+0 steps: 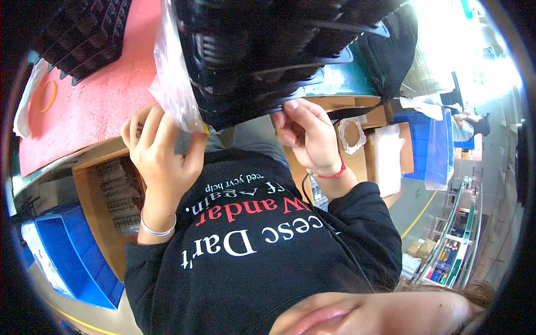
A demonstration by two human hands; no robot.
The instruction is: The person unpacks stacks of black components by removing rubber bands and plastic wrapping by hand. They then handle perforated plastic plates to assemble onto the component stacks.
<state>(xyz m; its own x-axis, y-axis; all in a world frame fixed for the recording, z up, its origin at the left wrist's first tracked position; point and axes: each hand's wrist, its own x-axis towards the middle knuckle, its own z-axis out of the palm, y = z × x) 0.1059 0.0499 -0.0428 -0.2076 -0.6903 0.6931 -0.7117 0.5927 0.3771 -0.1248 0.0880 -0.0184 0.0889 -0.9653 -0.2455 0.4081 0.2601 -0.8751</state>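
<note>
A tall stack of black plastic trays stands in front of me, its near edge reaching over the table's edge. A clear plastic bag hangs along the stack's left side. My left hand is closed, its thumb and fingers on the bag's lower end beside the near left corner of the stack. My right hand pinches the rim of a tray near the front right corner, thumb on top and fingers curled beneath. Part of each hand's grip is hidden by the bag and the trays.
Another black tray stack is on the pink foam mat at the far left, near a yellow rubber band. Cardboard boxes and blue bins stand low at the left. More blue bins are at the right.
</note>
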